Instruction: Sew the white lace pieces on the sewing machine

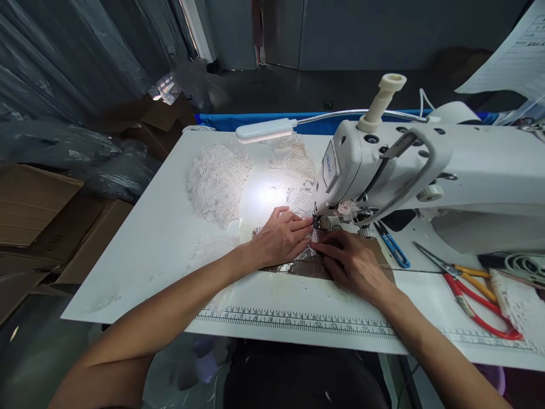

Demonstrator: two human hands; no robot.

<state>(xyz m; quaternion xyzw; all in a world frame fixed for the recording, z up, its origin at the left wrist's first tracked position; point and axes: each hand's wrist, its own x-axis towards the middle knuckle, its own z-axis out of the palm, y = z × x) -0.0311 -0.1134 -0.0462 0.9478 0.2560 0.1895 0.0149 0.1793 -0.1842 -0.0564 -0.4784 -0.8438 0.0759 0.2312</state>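
Note:
My left hand (281, 237) lies flat with fingers stretched out on white lace fabric (219, 182), its fingertips right at the presser foot (318, 222) of a white sewing machine (426, 170). My right hand (353, 262) rests just to the right of it. Its fingers are extended and pressed on the lace edge in front of the needle. The two hands' fingertips almost touch. The lace spreads away to the back left under the lamp's glare.
A gooseneck lamp (266, 129) hangs over the white table (149, 250). Blue snips (394, 245), red-handled scissors (477, 301) and more lace (522, 301) lie at the right. A printed ruler (298, 321) runs along the front edge. Cardboard boxes (34, 210) stand at the left.

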